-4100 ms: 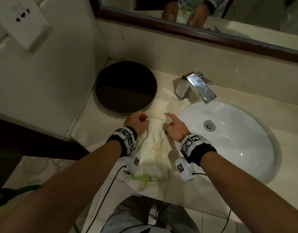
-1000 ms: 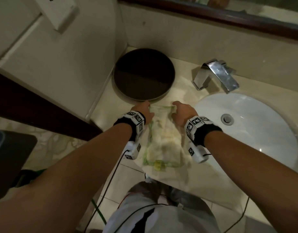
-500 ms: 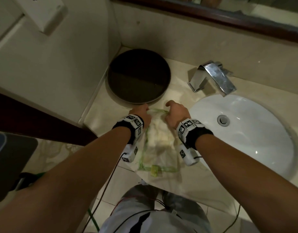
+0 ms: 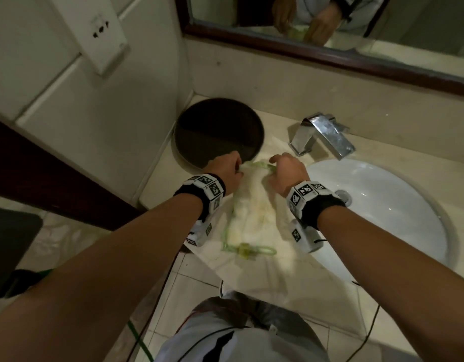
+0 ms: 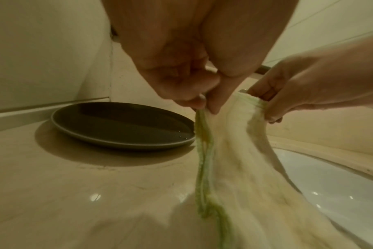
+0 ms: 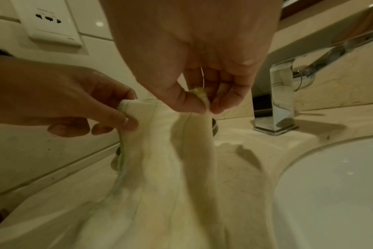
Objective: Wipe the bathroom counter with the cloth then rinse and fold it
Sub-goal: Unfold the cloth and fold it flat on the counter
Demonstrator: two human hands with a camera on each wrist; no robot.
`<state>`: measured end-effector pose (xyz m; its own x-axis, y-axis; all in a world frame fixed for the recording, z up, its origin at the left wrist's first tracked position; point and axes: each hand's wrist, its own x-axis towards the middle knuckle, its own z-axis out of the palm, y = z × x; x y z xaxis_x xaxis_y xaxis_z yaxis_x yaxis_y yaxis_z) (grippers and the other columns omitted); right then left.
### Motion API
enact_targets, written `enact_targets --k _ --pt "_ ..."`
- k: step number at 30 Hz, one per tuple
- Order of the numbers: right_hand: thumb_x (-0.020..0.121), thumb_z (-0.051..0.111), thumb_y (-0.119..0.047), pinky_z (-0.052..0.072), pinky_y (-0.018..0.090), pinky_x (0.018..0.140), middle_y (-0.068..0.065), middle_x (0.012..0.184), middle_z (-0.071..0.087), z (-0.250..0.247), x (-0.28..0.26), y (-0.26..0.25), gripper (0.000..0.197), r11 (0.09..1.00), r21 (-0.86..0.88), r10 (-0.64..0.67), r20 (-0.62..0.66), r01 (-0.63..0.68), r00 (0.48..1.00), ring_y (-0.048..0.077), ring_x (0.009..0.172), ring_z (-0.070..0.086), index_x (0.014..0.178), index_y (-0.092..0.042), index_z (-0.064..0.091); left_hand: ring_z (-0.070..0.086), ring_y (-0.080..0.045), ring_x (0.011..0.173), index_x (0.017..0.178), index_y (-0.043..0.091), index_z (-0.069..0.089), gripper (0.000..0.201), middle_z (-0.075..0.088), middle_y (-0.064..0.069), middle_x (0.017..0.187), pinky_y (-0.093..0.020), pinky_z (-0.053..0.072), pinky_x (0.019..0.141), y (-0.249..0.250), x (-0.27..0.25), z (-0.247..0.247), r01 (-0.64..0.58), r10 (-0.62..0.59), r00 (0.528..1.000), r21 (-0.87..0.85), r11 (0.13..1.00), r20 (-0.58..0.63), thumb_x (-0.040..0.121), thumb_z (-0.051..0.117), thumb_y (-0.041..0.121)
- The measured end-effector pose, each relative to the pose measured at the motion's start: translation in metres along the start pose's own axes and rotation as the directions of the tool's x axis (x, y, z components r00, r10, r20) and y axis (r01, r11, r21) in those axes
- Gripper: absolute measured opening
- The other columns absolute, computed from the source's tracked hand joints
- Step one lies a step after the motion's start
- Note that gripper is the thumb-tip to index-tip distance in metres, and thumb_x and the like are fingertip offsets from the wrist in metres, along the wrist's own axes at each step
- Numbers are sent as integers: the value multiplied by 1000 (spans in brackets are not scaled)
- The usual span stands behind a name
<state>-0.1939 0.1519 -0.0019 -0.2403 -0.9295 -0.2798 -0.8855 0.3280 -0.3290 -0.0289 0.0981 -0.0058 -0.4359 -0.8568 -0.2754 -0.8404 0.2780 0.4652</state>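
Round dark plate [image 4: 218,131] sits far left on the beige stone counter [image 4: 283,267]. My left hand [image 4: 225,169] and right hand [image 4: 287,172] each pinch a far corner of the pale green-edged cloth [image 4: 251,212], raised off the counter beside the white basin [image 4: 382,205]. Risk, in my judgement: the limp cloth slips a pinch, skewing the fold.

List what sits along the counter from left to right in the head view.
Dark plate → left hand → cloth → right hand → tap → sink.
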Motion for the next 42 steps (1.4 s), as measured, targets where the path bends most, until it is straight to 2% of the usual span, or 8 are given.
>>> enact_targets --k 5,11,22,26,29,32,35,42 --pt "79 68 -27 44 33 87 10 112 57 13 -18 5 32 998 -42 -53 57 56 997 29 108 53 108 -15 64 61 -24 92 117 27 50 32 65 2 99 -34 51 83 -4 -25 10 -80 79 996 21 997 38 86 60 25" --pt "80 67 -32 35 29 69 0 90 49 23 -58 20 23 960 -118 -231 174 253 957 25 91 53 82 -20 48 50 -20 97 100 22 56 20 55 1 102 -33 45 81 -4 -55 20 -224 215 973 126 966 83 80 60 18" --pt "84 58 -22 31 32 74 7 112 54 64 -109 36 25 832 -251 -385 382 495 840 29 104 51 108 -16 53 49 -28 100 119 17 51 30 49 -6 112 -35 37 67 -16 -108 66 -383 264 911 411 827 318 90 48 9" --pt "82 58 -29 33 32 77 6 112 53 69 -112 40 31 838 -245 -364 412 487 835 28 105 49 110 -17 56 54 -33 86 107 11 63 34 57 -11 98 -36 45 61 -24 -123 80 -386 294 917 418 822 270 73 62 14" --pt "87 49 -31 39 34 83 6 111 54 65 -109 42 28 902 -146 -349 304 405 887 28 106 49 108 -17 61 55 -31 86 100 13 69 24 60 -9 97 -32 43 60 -28 -123 80 -353 329 936 368 860 128 80 61 25" --pt "86 52 -21 40 41 98 10 128 49 64 -99 45 42 904 -104 -404 112 415 908 29 119 43 126 -12 56 57 -33 101 115 9 64 31 60 -13 116 -41 53 75 -23 -108 80 -354 371 929 333 874 14 85 62 19" --pt "93 48 -23 32 43 108 13 152 30 68 -96 40 56 901 -142 -379 200 409 904 32 140 26 145 -9 35 31 -28 140 146 9 32 54 30 -10 154 -42 36 108 -14 -97 85 -287 235 955 380 879 179 97 45 26" --pt "105 16 -28 9 52 118 3 163 -11 94 -97 57 54 874 -249 -317 355 416 879 20 149 -12 155 -13 2 4 -19 148 153 15 4 61 -1 0 162 -45 22 115 -22 -104 101 -218 103 966 530 820 238 101 24 39"
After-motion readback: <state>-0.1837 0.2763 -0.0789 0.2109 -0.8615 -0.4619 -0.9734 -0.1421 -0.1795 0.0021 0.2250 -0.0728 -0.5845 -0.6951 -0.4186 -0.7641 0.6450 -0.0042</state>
